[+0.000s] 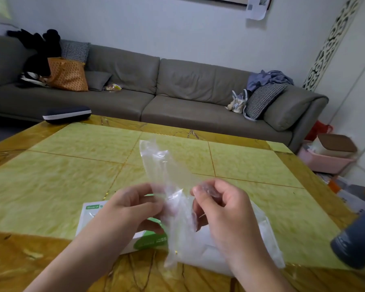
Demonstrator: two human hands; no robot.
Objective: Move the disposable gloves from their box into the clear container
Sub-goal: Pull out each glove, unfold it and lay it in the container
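Gloves are mid-transfer, as far as I can judge: one thin clear glove hangs stretched between my two hands above the worktop, its free end reaching up and away from me. My left hand pinches the film at its left edge with curled fingers; my right hand pinches the other side between thumb and forefinger. Both hands are closed on the same glove, none lying spread.

Just beneath the left hand sits the box, white with green print, lying flat on the worktop and partly hidden by my wrist. I cannot tell how many gloves remain inside it. Under the right hand lies a pale, see-through mass, which I take to be the clear container or gloves already gathered there; blur keeps me from saying which, or whether it has rigid walls.

So I reckon the job is under way, not finished: this glove is out of the box but not yet set down. What is left is to lower it onto that pale pile, then return to the box for more.

A dark cylinder stands at the worktop's right edge, well apart.
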